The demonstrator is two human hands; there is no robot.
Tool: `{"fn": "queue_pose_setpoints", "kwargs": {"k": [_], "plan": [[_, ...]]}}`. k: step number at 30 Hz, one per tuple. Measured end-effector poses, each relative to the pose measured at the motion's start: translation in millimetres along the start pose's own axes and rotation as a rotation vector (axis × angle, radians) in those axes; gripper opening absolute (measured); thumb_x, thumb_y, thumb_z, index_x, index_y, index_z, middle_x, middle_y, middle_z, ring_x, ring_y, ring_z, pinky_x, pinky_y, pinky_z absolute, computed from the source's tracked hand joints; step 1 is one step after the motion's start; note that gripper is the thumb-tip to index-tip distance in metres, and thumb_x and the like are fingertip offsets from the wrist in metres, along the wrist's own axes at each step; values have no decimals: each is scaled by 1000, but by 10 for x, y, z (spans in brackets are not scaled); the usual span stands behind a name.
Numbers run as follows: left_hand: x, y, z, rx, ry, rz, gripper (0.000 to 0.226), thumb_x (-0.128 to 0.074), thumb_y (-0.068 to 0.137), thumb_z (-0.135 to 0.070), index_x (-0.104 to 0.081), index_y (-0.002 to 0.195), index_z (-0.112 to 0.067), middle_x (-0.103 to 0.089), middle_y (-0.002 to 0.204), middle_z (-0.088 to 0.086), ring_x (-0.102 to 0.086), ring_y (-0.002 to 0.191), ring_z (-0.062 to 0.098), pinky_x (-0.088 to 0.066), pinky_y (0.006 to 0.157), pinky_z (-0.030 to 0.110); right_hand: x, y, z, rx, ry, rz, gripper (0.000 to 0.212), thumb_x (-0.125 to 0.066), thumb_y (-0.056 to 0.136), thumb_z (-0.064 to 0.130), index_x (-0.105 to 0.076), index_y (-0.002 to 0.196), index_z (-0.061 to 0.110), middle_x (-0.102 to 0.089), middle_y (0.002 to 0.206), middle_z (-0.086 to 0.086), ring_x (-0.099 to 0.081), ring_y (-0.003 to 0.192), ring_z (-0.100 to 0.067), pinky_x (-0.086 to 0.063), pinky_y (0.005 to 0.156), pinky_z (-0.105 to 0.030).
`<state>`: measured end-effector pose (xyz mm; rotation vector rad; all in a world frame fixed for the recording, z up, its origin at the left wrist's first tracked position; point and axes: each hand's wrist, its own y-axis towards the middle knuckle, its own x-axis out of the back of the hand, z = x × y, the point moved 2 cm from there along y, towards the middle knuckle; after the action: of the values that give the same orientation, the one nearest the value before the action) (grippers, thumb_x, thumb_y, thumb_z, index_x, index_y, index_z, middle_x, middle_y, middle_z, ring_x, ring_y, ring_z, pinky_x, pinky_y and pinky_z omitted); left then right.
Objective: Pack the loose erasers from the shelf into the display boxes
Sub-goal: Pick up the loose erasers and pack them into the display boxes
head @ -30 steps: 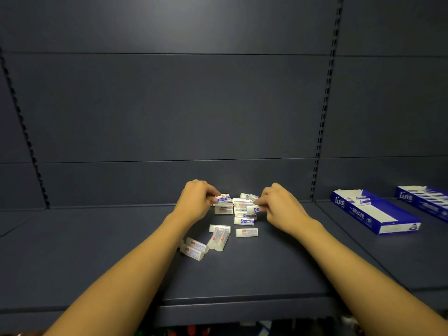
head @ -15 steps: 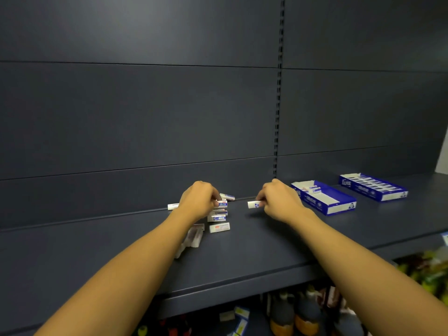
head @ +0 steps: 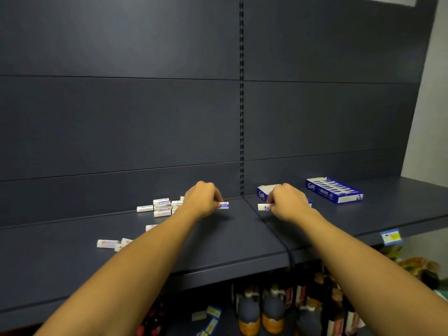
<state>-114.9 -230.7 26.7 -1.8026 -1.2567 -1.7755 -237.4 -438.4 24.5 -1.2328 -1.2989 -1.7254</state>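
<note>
Head view: the left hand point(head: 202, 201) pinched one eraser point(head: 223, 205); the right hand point(head: 287, 202) pinched another eraser point(head: 263, 207) just beside the near display box point(head: 263, 193). Loose erasers point(head: 162, 206) lay left on the shelf point(head: 242, 238); a second display box point(head: 334, 190) lay farther right.

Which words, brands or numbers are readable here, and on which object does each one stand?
"Live": white script, as far as it reads, on the end of the far blue display box.
Near blue display box: similar script, too blurred.
Erasers in the hands, left and right: print too small.
Shelf price tag: unreadable.
</note>
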Motion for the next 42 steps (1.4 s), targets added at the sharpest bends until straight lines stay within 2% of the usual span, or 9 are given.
{"fn": "queue_pose_setpoints", "kwargs": {"k": [6, 12, 16, 18, 21, 27, 32, 38, 42], "plan": [[-64, -36, -542, 66, 4, -25, 21, -69, 89, -18, -79, 103, -30, -74, 101, -3, -66, 93, 21, -57, 79, 37, 112, -174, -483, -15, 11, 12, 15, -64, 85, 18, -76, 94, 21, -66, 100, -3, -64, 84, -25, -47, 62, -31], [-154, -21, -970, 105, 14, -53, 20, -68, 89, -18, -80, 102, -28, -74, 100, -3, -65, 93, 21, -52, 73, 34, 238, -212, -825, 31, 30, -21, 17, -66, 86, 21, -76, 99, 23, -69, 103, -2, -66, 90, -24, -56, 70, -35], [-234, 49, -1169, 100, 29, -34, 18, -68, 90, -18, -80, 102, -26, -75, 101, -2, -66, 92, 20, -57, 77, 36, 251, -143, -991, 45, 43, -19, 19, -67, 88, 25, -75, 105, 23, -70, 106, -2, -66, 93, -23, -51, 66, -31], [-254, 132, -1238, 98, 22, -42, 17, -68, 90, -18, -80, 101, -24, -75, 102, -2, -66, 93, 20, -57, 78, 37, 231, -92, -1065, 48, 52, -18, 21, -67, 88, 26, -74, 108, 24, -70, 108, -3, -66, 94, -23, -54, 68, -32], [-307, 277, -1316, 100, -12, -55, 16, -70, 89, -18, -80, 100, -25, -74, 101, -2, -66, 90, 20, -58, 78, 39, 186, -3, -1165, 49, 63, -25, 21, -69, 88, 26, -73, 108, 25, -70, 107, -3, -66, 93, -22, -58, 75, -36], [-541, 649, -1384, 71, -65, -30, 17, -70, 92, -25, -79, 105, -21, -75, 102, -3, -66, 89, 17, -60, 77, 39, 31, 311, -1363, 59, 60, -9, 24, -68, 90, 27, -72, 112, 22, -70, 108, -3, -66, 95, -21, -59, 80, -36], [-704, 1055, -1383, 78, -124, -46, 16, -73, 91, -27, -79, 104, -21, -75, 107, -3, -66, 93, 16, -61, 79, 40, -65, 692, -1578, 56, 90, -1, 23, -67, 90, 25, -71, 113, 24, -71, 110, 0, -66, 97, -18, -56, 74, -30], [-841, 1434, -1331, 99, -233, -75, 11, -74, 89, -26, -81, 98, -26, -77, 96, -7, -68, 86, 11, -62, 78, 39, -259, 1133, -1679, 9, 216, -25, 18, -64, 91, 21, -74, 105, 28, -72, 103, 3, -63, 88, -15, -54, 67, -29], [-1021, 1567, -1275, 127, -272, -74, 13, -73, 89, -24, -81, 100, -25, -76, 100, -5, -68, 89, 13, -61, 79, 38, -455, 1317, -1733, 8, 313, -26, 18, -65, 92, 21, -75, 105, 28, -72, 102, 4, -62, 88, -13, -51, 65, -28]]}}
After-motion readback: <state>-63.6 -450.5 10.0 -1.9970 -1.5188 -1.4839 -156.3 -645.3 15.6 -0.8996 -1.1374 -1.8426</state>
